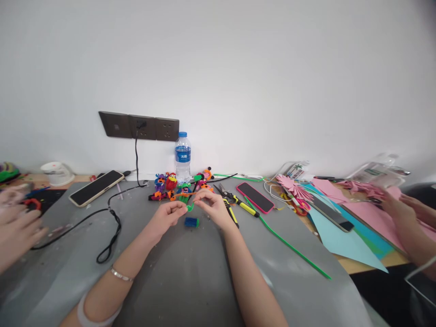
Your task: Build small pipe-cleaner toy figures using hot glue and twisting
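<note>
Green strand [190, 208]: one short, bent piece, raised between both hands over the grey worktop [177, 281], on the near side of the coloured figures [171, 181].
Left-hand grip: left hand [167, 215], thumb and fingertips pinched on the strand's left end.
Right-hand grip: right hand [214, 208], thumb and forefinger pinched, apparently on its right end.
Orange strip [185, 194]: at the right fingertips; cannot tell whether also pinched.
Handling, as judged: very light, pliable, probably fuzzy and not slippery; should keep a bend. Best held near the ends, lightly, sparing the pile.
Blue-green roll [191, 222]: lying just nearer than the hands.
Right: yellow-handled pliers [250, 208], pink-cased phone [257, 198], long green stem [293, 249].
Far: water bottle [183, 154], upright.
Left: black cable [117, 227], light-cased phone [97, 188].
Far right: co-worker's hand [398, 213] by pink paper [371, 222].
</note>
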`<act>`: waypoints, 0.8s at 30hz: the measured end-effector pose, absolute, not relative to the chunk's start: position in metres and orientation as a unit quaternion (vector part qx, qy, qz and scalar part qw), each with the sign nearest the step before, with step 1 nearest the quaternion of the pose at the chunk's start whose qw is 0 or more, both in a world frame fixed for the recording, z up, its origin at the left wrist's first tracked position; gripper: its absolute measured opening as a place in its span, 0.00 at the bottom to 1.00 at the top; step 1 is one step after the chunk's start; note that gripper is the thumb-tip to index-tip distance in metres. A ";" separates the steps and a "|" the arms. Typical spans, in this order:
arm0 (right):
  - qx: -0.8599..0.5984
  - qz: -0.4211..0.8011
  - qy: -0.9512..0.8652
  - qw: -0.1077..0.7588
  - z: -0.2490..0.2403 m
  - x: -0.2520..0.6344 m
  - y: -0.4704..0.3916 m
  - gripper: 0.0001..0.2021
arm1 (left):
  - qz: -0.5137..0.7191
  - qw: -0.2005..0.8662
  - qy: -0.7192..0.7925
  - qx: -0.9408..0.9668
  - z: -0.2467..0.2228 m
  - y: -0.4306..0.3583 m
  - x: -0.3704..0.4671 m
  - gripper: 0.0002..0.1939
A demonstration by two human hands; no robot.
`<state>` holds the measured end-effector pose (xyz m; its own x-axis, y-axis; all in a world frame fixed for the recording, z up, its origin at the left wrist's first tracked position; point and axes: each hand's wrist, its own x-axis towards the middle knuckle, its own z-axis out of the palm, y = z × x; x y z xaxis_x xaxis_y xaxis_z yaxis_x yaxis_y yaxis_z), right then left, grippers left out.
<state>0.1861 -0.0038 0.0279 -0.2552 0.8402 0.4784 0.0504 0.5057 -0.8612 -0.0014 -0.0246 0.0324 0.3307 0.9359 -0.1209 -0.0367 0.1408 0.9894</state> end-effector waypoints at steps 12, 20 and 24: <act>-0.304 0.418 -0.699 0.494 0.026 0.190 -0.002 0.09 | 0.351 0.616 0.415 0.570 0.027 -0.024 -0.006 0.18; -0.289 0.431 -0.712 0.473 0.028 0.192 -0.004 0.08 | 0.322 0.605 0.417 0.597 0.030 -0.025 -0.004 0.19; -0.276 0.444 -0.709 0.473 0.029 0.192 -0.004 0.08 | 0.314 0.608 0.414 0.600 0.026 -0.025 -0.005 0.18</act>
<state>0.1916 -0.0042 0.0289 -0.3993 0.8123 0.4252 -0.0286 0.4525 -0.8913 -0.0051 -0.0249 0.0261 0.4599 0.8789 -0.1267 0.1143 0.0828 0.9900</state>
